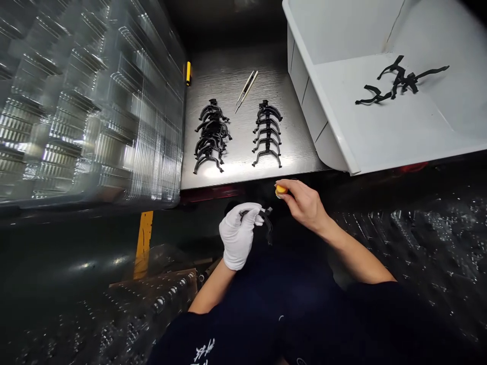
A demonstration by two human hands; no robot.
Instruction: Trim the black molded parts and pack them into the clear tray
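Observation:
My left hand (pixel 239 232), in a white glove, is closed round a black curved plastic part (pixel 267 223) held just below the table's front edge. My bare right hand (pixel 302 203) is pinched on a small tool with a yellow end (pixel 280 190), close to the part. On the metal table (pixel 236 76) lie two rows of the same black curved parts: a left row (pixel 210 136) and a right row (pixel 267 133).
Tweezers (pixel 246 90) lie behind the rows, and a yellow pen (pixel 187 72) lies at the far left. A tall stack of clear plastic trays (pixel 87 101) fills the left. A white bin (pixel 380 121) at right holds a few black parts (pixel 399 81).

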